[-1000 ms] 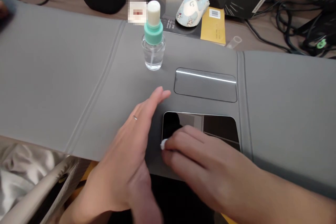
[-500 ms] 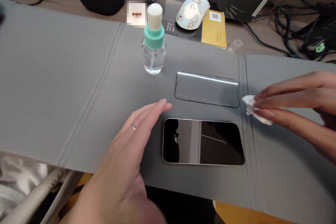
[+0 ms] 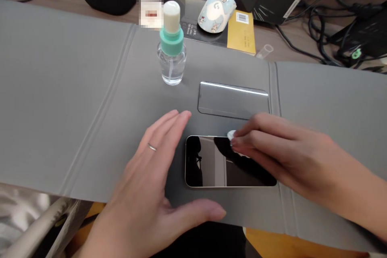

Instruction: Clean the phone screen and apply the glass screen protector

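A smartphone lies screen up on the grey mat, its dark glass showing reflections. Pinched in the fingertips of my right hand is a crumpled white tissue, at the phone's far long edge; my fingers hide most of it. My left hand, with a ring on one finger, is open around the phone's left end, thumb stretched out along the near side. Nothing is held in it. Just beyond the phone lies a clear glass screen protector with a dark border, its near right corner behind my right hand.
A clear spray bottle with a mint collar and white cap stands behind the left hand. At the back are a patterned mouse, a yellow packet, a small clear tube, a black box and tangled cables.
My right hand has moved left with the tissue, from the mat beyond the phone to over the screen's far edge. My left thumb now shows, spread out. The view has shifted slightly.
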`<state>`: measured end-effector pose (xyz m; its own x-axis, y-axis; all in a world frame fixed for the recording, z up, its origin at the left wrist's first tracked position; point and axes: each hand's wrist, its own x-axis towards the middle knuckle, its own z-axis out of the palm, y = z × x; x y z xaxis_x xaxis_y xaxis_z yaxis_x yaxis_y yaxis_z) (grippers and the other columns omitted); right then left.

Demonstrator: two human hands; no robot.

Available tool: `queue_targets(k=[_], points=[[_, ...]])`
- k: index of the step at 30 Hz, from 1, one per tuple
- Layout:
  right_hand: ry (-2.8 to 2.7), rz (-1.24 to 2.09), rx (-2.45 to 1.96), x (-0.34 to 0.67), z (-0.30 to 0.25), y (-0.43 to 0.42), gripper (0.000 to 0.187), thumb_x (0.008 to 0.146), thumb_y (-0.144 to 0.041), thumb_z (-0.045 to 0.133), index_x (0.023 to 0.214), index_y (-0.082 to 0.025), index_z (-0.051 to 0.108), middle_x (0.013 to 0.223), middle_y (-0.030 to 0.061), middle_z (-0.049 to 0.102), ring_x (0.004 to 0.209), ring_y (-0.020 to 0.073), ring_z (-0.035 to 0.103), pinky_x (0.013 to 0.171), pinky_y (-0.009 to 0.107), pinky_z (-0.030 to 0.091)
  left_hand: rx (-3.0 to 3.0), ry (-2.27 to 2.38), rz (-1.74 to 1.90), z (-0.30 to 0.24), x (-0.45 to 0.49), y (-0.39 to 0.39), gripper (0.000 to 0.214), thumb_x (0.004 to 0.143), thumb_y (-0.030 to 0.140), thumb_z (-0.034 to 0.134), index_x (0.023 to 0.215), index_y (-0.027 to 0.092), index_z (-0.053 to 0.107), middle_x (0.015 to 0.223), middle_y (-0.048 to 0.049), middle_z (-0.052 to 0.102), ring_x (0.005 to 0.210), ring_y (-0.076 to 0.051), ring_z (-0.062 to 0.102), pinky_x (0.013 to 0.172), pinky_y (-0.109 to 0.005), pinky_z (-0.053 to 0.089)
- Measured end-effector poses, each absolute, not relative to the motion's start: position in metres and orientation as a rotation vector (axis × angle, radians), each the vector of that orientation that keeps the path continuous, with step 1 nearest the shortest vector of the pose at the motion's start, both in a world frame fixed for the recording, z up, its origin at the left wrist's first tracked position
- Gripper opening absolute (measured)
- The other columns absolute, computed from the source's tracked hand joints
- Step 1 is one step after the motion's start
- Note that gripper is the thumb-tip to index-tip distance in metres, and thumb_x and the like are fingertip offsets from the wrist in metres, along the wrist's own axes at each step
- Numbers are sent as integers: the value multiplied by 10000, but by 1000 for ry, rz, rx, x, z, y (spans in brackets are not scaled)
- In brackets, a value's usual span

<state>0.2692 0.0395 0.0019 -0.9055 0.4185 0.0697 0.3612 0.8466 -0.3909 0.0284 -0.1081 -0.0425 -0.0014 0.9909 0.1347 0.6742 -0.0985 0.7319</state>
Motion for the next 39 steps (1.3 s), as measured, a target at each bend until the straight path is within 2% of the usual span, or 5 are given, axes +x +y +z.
queue_targets(k=[5, 11, 26, 33, 39], points=[[-2848, 529, -313, 210, -9, 36, 233, 1046, -87, 505, 867, -188, 614, 910, 26, 596, 687, 141, 437, 604, 298, 387, 1588, 1705, 1044, -49, 27, -116, 1021, 903, 832, 669, 1736, 443, 224, 1788, -32, 355, 1642, -418, 359, 1275, -693, 452], [-2668, 179, -675, 219, 32, 62, 154, 1080, -206, 561, 975, -222, 673, 1060, 59, 690, 911, 197, 634, 784, 359, 480, 1571, 1703, 1016, -50, 24, -118, 784, 1049, 624, 618, 1722, 495, 237, 1793, 19, 350, 1655, -372, 349, 1305, -662, 428], [-2469, 175, -983, 340, 10, 99, 113, 1049, -307, 653, 986, -247, 725, 999, 70, 753, 881, 211, 694, 794, 374, 509, 2069, 1813, 494, -37, 28, -102, 824, 999, 538, 694, 1712, 417, 301, 1470, -77, 680, 1339, -366, 624, 753, -396, 679], [-2596, 179, -666, 332, 8, 65, 154, 1092, -207, 563, 1111, -234, 714, 1159, 81, 738, 987, 205, 702, 867, 352, 547, 2592, 1280, 203, -8, 20, -42, 870, 969, 606, 722, 1694, 261, 384, 1506, -145, 633, 1300, -375, 652, 994, -490, 623], [-2808, 644, -350, 316, -2, 42, 294, 1091, -107, 440, 919, -179, 667, 998, 41, 666, 820, 140, 590, 686, 261, 478, 2837, 700, 814, -6, 25, 23, 248, 918, 378, 768, 1048, 170, 729, 806, -47, 686, 675, -191, 607, 573, -334, 469]])
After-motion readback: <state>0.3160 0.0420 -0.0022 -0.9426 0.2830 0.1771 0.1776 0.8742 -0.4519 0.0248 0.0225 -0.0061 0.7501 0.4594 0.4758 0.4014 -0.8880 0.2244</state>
